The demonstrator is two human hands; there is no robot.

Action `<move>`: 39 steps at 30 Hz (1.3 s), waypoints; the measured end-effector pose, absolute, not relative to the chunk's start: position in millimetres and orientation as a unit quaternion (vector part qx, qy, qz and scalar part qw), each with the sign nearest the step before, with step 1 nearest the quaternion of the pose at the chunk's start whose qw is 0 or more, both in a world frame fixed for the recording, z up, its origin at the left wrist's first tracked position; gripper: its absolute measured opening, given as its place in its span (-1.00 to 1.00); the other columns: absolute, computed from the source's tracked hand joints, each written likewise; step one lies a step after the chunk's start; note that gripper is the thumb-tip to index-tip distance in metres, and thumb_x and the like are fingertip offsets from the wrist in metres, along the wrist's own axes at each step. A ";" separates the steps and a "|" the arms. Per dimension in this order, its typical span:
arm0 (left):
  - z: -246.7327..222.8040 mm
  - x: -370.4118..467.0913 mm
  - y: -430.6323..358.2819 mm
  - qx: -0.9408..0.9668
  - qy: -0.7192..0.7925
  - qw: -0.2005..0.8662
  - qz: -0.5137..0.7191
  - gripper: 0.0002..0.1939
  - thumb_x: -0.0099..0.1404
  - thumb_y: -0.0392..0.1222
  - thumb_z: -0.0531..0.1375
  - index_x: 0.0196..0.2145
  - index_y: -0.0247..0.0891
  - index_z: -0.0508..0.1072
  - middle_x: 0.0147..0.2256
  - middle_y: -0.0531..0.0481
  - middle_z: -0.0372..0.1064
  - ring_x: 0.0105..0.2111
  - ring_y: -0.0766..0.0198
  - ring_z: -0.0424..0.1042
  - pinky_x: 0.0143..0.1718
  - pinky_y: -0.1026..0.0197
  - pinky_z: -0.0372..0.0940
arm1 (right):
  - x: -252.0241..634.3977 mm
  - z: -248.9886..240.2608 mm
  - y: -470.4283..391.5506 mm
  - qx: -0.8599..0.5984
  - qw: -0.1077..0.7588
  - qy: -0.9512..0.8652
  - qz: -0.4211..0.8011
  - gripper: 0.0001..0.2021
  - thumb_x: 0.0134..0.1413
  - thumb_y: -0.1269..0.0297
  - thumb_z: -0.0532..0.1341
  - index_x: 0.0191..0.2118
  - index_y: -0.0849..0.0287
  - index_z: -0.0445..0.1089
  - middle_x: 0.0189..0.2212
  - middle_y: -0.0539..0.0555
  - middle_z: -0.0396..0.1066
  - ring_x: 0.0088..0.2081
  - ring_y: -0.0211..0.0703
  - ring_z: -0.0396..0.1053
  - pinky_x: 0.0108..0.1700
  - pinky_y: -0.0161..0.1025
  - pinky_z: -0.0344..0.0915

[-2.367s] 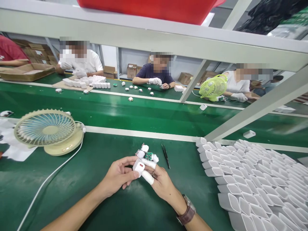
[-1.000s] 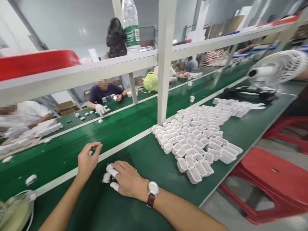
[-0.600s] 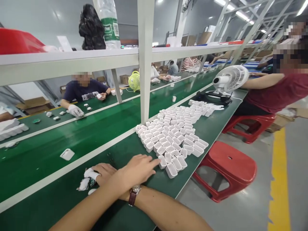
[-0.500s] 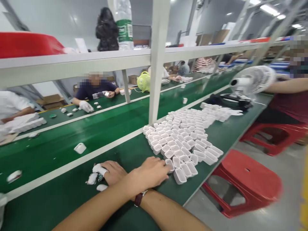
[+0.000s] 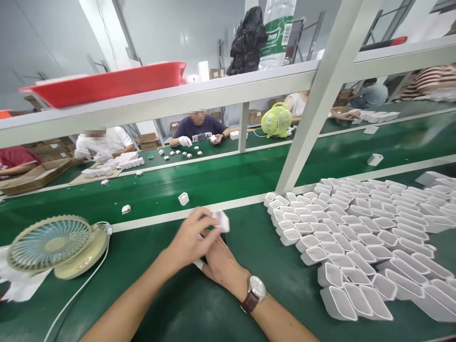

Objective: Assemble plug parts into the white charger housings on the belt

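- A white charger shell (image 5: 221, 221) is pinched in the fingertips of the left hand (image 5: 190, 237), above the green bench (image 5: 160, 294).
- The right hand (image 5: 221, 261) lies under the left; its grip cannot be told.
- Rows of empty white shells (image 5: 356, 242) are laid to the right, a beige desk fan (image 5: 57, 244) to the left.

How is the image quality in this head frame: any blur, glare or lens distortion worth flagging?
Head view: even overhead light, no hard shadows; left hand and the white shell it pinches are motion-smeared; soft sheen on the green belt; wide-angle lens bends the shelf rail; faces opposite are pixelated.
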State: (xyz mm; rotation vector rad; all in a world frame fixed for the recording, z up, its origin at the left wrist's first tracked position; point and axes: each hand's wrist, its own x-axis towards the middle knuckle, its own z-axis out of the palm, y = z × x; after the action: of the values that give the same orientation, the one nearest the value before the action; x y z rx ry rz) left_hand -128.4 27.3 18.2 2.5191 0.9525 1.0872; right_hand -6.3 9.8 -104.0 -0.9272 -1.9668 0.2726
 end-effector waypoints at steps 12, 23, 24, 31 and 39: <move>-64.7 -274.1 12.1 0.770 0.496 0.187 0.354 -0.77 0.45 -0.01 0.18 -0.24 -0.16 0.56 0.00 -0.15 0.49 -0.06 0.09 0.56 -0.11 0.11 0.49 | -28.5 -92.6 22.2 -0.389 0.278 -0.878 0.030 -0.62 0.31 0.38 0.26 0.20 0.27 0.36 0.21 0.36 0.38 0.22 0.25 0.36 0.18 0.15 0.43; -89.9 -253.3 -1.6 0.743 0.467 0.255 0.405 -0.71 0.43 -0.07 0.22 0.08 -0.08 0.47 0.12 -0.14 0.46 0.07 0.04 0.52 0.10 -0.01 0.44 | 15.6 -68.7 35.8 -0.438 0.271 -0.857 0.029 -0.32 0.25 0.11 0.35 0.37 0.22 0.17 0.29 0.38 0.29 0.29 0.29 0.28 0.23 0.22 0.34; -91.6 -255.3 -3.5 0.737 0.473 0.272 0.400 -0.63 0.41 -0.06 0.24 0.14 -0.06 0.43 0.14 -0.14 0.45 0.06 0.03 0.52 0.11 -0.02 0.44 | 25.1 -67.3 32.1 -0.451 0.269 -0.850 0.038 -0.33 0.26 0.07 0.33 0.37 0.22 0.18 0.30 0.38 0.29 0.30 0.29 0.27 0.24 0.23 0.33; -86.8 -259.3 27.9 0.671 0.493 0.411 0.370 -0.53 0.47 0.09 0.11 0.23 -0.10 0.43 0.24 -0.18 0.36 0.13 -0.01 0.46 0.18 -0.05 0.37 | 73.9 -73.2 14.8 -0.502 0.200 -0.839 0.070 -0.64 0.36 0.17 0.21 0.19 0.11 0.41 0.25 0.27 0.39 0.27 0.21 0.31 0.21 0.24 0.34; -81.0 -232.0 88.6 0.679 0.469 0.463 0.323 -0.47 0.23 -0.10 0.34 0.16 -0.21 0.53 0.00 -0.18 0.53 -0.09 0.05 0.57 -0.06 0.05 0.48 | 46.8 -63.1 13.5 -0.494 0.200 -0.845 0.032 -0.54 0.21 0.31 0.32 0.21 0.18 0.37 0.27 0.32 0.34 0.27 0.30 0.30 0.24 0.25 0.32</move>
State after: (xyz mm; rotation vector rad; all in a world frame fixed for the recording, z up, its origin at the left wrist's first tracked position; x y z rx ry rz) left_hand -232.0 88.6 -81.0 1.6706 1.1537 0.7933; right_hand 46.8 13.5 -63.1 -1.3820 -2.3635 0.0905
